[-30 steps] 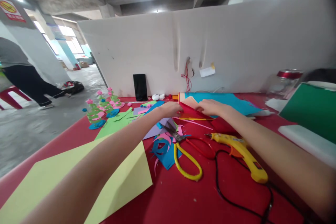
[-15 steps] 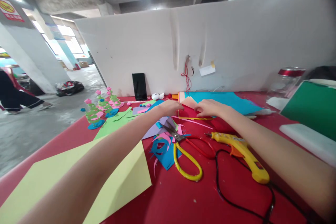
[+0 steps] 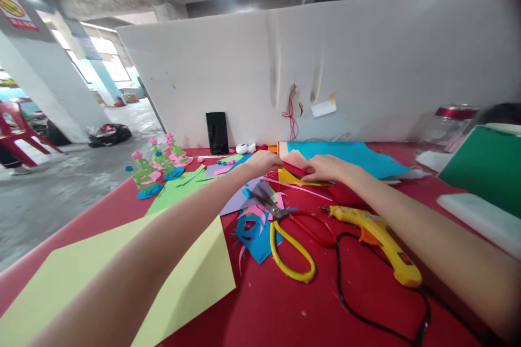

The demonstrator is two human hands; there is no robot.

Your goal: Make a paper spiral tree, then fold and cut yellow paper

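Observation:
At the far side of the table, my left hand [image 3: 264, 161] has closed fingers at the left edge of a red sheet of paper [image 3: 293, 169]. My right hand [image 3: 323, 167] pinches the right side of the same sheet, which is lifted at the near edge. Yellow paper [image 3: 287, 177] shows beneath it, and peach paper [image 3: 296, 158] sticks up just behind. Blue paper [image 3: 337, 150] lies farther back. Nearer to me rest scissors [image 3: 278, 213] with one yellow and one red handle, on blue and pink paper scraps [image 3: 256, 236].
A yellow glue gun [image 3: 376, 233] with a black cord lies under my right forearm. Pale yellow paper [image 3: 195, 282] is under my left forearm. Small paper flower models [image 3: 148, 176] stand at the left edge. A black phone [image 3: 217, 133] leans on the white board [image 3: 228, 70]. A lidded jar [image 3: 451, 124] stands right.
The red sheet's near edge has risen between my hands, and more yellow paper shows under it. At far left, a walking person has mostly gone out of view, uncovering a red chair.

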